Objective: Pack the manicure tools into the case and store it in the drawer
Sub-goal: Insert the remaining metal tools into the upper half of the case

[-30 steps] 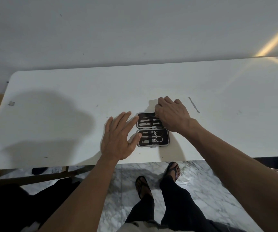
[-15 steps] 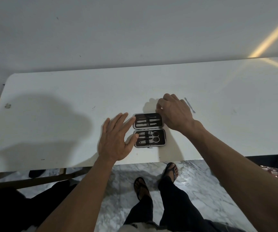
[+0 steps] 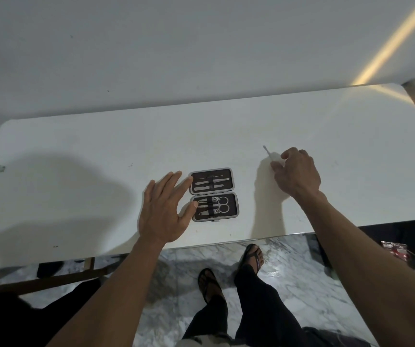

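Closing on the last loose tool (image 3: pixel 268 153), the right hand (image 3: pixel 299 172) is pinching its near end, the tip poking out toward 11 o'clock. The left hand (image 3: pixel 166 209) is lying spread and empty, its fingertips touching the open case (image 3: pixel 213 194) at its 9 o'clock side on the table (image 3: pixel 76 146). Best approach, I'd say: keeping the pinch low and firm, lifting cleanly, then sliding it under a free strap.
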